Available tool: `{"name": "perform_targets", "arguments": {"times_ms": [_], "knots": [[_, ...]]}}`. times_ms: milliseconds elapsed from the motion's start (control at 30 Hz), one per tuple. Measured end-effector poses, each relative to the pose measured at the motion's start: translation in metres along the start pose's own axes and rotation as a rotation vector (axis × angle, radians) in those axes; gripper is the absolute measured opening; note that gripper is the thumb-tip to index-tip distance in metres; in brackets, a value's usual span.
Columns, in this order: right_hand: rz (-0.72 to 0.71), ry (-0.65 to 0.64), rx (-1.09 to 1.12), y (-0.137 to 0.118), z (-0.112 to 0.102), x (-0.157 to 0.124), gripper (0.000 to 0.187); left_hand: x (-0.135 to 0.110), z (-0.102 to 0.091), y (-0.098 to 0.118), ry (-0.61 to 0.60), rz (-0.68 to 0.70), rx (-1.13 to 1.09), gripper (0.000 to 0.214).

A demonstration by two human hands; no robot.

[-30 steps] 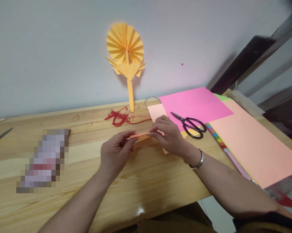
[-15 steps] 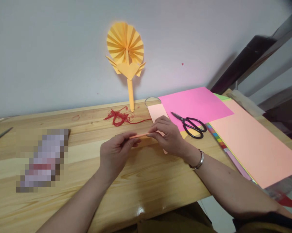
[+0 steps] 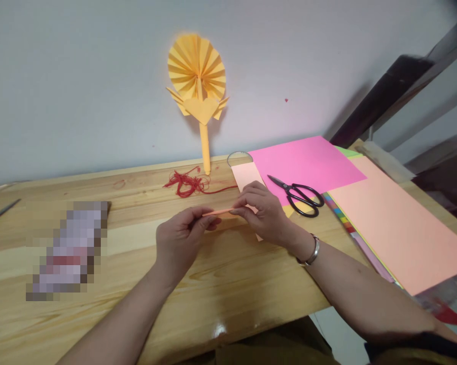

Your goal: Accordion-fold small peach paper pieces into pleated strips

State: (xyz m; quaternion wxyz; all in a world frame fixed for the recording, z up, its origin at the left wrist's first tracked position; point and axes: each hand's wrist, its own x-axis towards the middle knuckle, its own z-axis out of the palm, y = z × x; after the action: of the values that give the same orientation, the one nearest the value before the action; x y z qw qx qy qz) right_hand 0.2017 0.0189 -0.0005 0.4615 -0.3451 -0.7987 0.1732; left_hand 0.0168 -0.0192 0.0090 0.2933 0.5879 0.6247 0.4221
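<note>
A narrow piece of orange-pink paper [image 3: 221,212] is pinched between my two hands, seen nearly edge-on above the table. My left hand [image 3: 180,234] closes thumb and fingers on its left end. At its right end, my right hand [image 3: 261,213] grips it between thumb and fingertips and wears a bracelet at the wrist. Beneath my right hand lies a pale pink paper strip [image 3: 244,176], partly covered by it. Black-handled scissors [image 3: 299,195] rest just right of that hand, on a bright pink sheet [image 3: 308,162]. Beyond my hands is a tangle of red string [image 3: 186,183].
A yellow pleated paper fan [image 3: 198,68] with a rolled handle leans against the wall. Peach sheets [image 3: 399,223] cover the table's right side. On the left are a pixelated blurred item [image 3: 68,248] and a dark tool [image 3: 2,215]. The table's front edge is near my body.
</note>
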Motion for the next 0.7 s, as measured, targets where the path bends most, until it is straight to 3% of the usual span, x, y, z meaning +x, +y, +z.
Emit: {"name": "perform_targets", "arguments": {"times_ms": [367, 700], "knots": [[-0.012, -0.006, -0.002, 0.001, 0.000, -0.001, 0.010, 0.001, 0.000, -0.007, -0.008, 0.039, 0.035, 0.015], [-0.037, -0.029, -0.034, 0.004, 0.002, -0.002, 0.010, 0.004, -0.004, -0.016, -0.077, 0.322, 0.167, 0.019]]}}
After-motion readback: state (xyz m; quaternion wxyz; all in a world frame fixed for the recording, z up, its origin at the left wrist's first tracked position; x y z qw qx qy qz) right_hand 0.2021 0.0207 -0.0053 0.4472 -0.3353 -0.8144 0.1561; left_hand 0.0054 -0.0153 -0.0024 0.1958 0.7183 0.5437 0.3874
